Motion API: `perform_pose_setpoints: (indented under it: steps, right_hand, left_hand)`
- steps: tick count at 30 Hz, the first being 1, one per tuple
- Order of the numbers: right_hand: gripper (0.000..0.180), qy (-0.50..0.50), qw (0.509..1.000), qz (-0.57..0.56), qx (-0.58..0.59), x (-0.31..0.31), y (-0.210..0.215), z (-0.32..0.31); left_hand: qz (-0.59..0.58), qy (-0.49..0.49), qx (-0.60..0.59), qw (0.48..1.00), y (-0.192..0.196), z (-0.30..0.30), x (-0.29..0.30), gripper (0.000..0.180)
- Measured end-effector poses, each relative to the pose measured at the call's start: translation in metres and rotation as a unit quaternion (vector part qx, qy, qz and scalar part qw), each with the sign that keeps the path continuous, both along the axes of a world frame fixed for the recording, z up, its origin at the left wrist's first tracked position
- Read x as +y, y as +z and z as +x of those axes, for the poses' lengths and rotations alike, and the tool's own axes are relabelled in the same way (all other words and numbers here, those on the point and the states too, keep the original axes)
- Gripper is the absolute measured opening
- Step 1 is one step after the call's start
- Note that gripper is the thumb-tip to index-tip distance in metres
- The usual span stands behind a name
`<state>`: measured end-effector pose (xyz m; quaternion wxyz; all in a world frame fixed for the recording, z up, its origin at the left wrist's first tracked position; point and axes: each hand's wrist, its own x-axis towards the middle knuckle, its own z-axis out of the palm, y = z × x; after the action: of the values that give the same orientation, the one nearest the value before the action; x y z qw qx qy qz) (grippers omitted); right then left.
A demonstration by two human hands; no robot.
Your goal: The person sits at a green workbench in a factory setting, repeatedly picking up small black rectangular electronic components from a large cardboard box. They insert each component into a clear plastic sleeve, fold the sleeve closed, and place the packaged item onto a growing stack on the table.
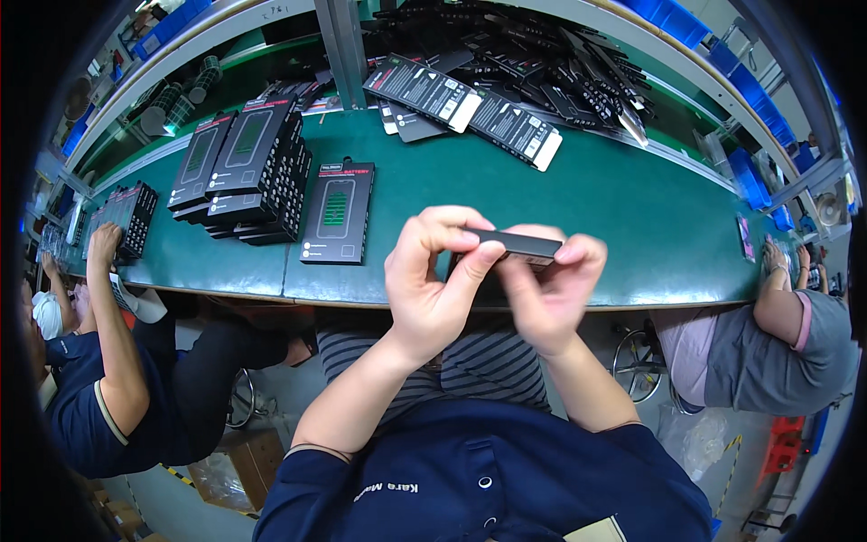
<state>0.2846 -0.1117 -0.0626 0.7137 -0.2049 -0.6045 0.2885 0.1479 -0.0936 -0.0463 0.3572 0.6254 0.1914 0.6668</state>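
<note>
Above the near edge of the bench, I hold a thin black cardboard box edge-on between both hands. My left hand is closed on the box's left end, thumb and fingers pinching it. My right hand, slightly blurred, grips the right end with its thumb at the corner. Left of my hands, a single flat black battery box with a green picture lies face up. Beside that stand stacks of matching boxes. Farther back lie two unfolded-ended boxes with white flaps, their printed backs up.
A large heap of black boxes fills the shelf area behind a metal post. The green bench top runs across. A co-worker sits at left beside more stacked boxes; another person sits at right.
</note>
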Motion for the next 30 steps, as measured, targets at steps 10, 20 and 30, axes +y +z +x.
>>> perform_pose_setpoints:
  steps: [10,20,30]
  right_hand:
    - [0.023,-0.014,0.871,0.180,-0.457,0.023,0.013,-0.006]
    - [0.075,-0.318,0.773,0.024,-0.548,0.176,-0.010,-0.005]
    - [0.053,-0.349,0.750,0.070,-0.557,0.189,-0.017,0.004]
  left_hand:
    - [-0.269,-0.026,0.016,0.963,0.009,-0.058,0.013,0.078]
    - [0.056,0.251,0.634,0.730,-0.004,-0.094,0.028,0.038]
    - [0.011,0.392,0.622,0.678,-0.027,-0.099,0.067,0.036]
